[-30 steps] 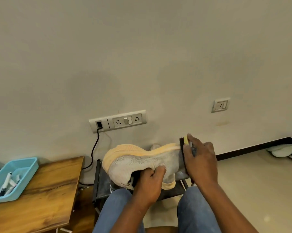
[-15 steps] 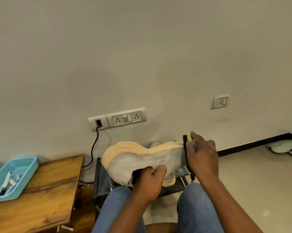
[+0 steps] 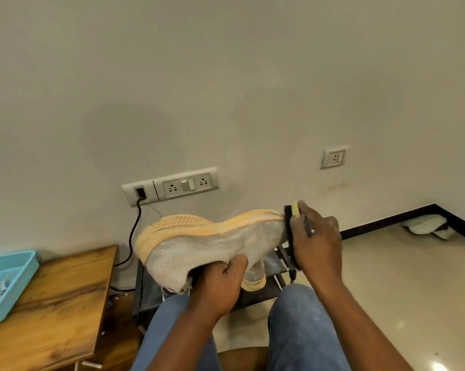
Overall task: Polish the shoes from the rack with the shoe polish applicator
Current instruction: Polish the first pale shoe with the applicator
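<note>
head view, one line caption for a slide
Left hand holds a white shoe sole-up while the right hand presses a brush against its end.

We find no readable text, brand, label or number — shoe (image 3: pixel 212 245), wall sockets (image 3: pixel 187 182), blue tray (image 3: pixel 10 269) all bare of legible marks — anything printed too small for us.
</note>
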